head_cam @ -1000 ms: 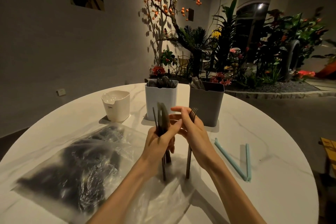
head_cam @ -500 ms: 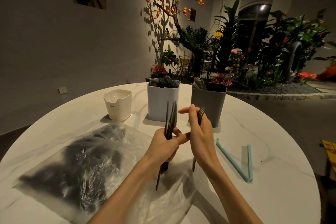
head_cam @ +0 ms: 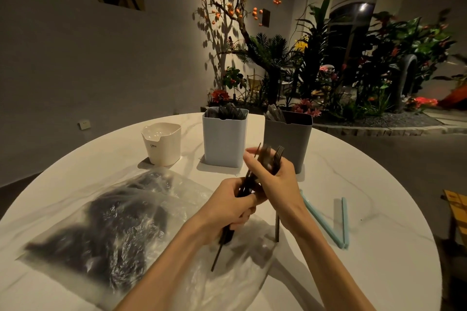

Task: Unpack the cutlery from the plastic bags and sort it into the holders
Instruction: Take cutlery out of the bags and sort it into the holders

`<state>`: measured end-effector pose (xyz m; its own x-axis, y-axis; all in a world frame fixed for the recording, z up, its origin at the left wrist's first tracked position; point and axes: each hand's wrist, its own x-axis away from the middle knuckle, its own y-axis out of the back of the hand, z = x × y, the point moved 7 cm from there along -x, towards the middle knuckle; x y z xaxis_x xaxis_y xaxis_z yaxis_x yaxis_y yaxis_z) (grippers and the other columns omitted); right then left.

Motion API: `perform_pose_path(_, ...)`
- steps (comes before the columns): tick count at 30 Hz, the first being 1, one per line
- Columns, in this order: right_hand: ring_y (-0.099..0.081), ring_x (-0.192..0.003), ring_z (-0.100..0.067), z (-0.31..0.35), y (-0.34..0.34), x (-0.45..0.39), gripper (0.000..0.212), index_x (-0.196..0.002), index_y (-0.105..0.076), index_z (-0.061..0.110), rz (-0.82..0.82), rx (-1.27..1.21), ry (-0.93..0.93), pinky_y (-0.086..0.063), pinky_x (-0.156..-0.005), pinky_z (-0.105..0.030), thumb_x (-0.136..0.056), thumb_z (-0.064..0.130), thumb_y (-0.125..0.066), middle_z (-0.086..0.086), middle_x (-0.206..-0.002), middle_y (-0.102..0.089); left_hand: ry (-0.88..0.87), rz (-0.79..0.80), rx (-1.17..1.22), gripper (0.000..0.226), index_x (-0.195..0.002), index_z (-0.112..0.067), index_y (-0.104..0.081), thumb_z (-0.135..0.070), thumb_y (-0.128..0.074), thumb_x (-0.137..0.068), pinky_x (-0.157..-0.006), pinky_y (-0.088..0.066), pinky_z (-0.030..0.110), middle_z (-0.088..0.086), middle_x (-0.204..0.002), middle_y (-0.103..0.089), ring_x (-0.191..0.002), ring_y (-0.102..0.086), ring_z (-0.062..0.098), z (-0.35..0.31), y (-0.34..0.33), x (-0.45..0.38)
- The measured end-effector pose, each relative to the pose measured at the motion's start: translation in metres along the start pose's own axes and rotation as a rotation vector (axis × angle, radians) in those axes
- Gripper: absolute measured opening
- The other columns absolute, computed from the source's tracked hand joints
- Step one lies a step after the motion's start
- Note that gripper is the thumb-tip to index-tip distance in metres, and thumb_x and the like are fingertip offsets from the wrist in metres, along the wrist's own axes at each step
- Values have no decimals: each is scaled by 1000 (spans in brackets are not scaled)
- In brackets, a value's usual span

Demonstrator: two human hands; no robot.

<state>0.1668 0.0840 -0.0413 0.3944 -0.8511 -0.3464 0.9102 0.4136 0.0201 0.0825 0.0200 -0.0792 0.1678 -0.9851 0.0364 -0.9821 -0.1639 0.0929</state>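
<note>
Over a round white table (head_cam: 353, 184), the left hand (head_cam: 227, 212) grips a bundle of dark cutlery (head_cam: 225, 237) while the right hand (head_cam: 275, 179) holds forks (head_cam: 278, 156) upright. Beyond them stand a white cup (head_cam: 163, 144), a pale holder (head_cam: 224, 137) and a grey holder (head_cam: 290, 139), both holding cutlery. A plastic bag (head_cam: 106, 232) of dark cutlery lies to the left, and blue strips (head_cam: 328, 222) lie to the right.

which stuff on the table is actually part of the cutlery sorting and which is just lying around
Part of the job:
- dark cutlery, gripped in left hand
- forks, held in right hand
- plastic bag
- white holder
- grey holder
- small cream holder

Lying about:
- blue clip sticks
</note>
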Motion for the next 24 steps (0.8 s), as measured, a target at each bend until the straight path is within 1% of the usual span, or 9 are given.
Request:
perform_pose_path(3,-70,-76,5,-2,0,0,30,-94,-72,28,54,37,-83,-54,-59,-10,-74,49,-78,18,-71,-73,-21,-4,-4,14,-103,-11,-64,-9,-50,-104,-42,-30,23,2,-55,-49,-42,-34,11,-1,0,1)
perform_pose_path(6,-72,-70,-5,-5,3,-1,28,-82,-71,19,93,92,-126,-50,-54,-11,-77,45,-78,11,-63,-70,-19,-23,-12,17,-93,-8,-63,-11,-51,-104,-41,-30,20,1,-54,-49,-39,-36,9,-1,1,0)
perform_pose_path(8,-73,-71,-10,-4,5,-1,35,-83,-72,12,62,46,-118,-51,-54,-13,-75,46,-77,6,-65,-71,-39,-9,9,17,-91,-7,-62,-12,-53,-103,-41,-30,20,2,-55,-47,-40,-35,9,-2,1,-1)
perform_pose_path(10,-71,-70,-17,-4,10,-2,49,-88,-74,7,-14,-18,-118,-55,-60,-21,-70,52,-77,-3,-72,-73,-56,32,46,17,-95,-5,-65,-17,-56,-102,-41,-30,21,2,-56,-44,-41,-33,10,-2,1,-1)
perform_pose_path(12,-57,-60,-11,-3,18,-3,54,-93,-76,6,-103,-80,-125,-49,-62,-25,-68,54,-77,-11,-77,-70,-43,82,34,20,-98,-6,-67,-25,-60,-100,-41,-31,21,0,-55,-44,-42,-33,10,0,-2,-1)
perform_pose_path(15,-44,-59,-10,-1,26,-4,46,-90,-79,14,-155,-161,-114,-42,-58,-25,-66,54,-77,-18,-88,-70,-9,106,-9,21,-97,-10,-67,-31,-62,-98,-43,-32,19,-2,-56,-45,-43,-34,8,4,-6,-2)
perform_pose_path(20,-62,-81,-21,-3,20,-3,52,-101,-77,18,-113,-129,-150,-50,-70,-33,-63,55,-78,-10,-91,-75,31,45,-34,28,-81,-11,-59,-31,-59,-100,-41,-30,18,-2,-54,-43,-40,-33,8,6,-3,-3)
perform_pose_path(22,-64,-75,-16,3,19,-3,47,-104,-76,25,-94,-117,-99,-51,-70,-28,-65,52,-78,-5,-85,-73,20,7,-5,33,-73,-13,-54,-29,-58,-101,-40,-29,18,-3,-51,-42,-39,-32,7,4,-3,-2)
perform_pose_path(24,-64,-83,-21,15,17,-3,46,-117,-70,38,-77,-55,34,-54,-67,-17,-73,48,-77,-8,-93,-70,-32,-55,55,38,-66,-15,-50,-28,-58,-101,-39,-29,17,-4,-49,-40,-38,-30,6,-1,-2,-2)
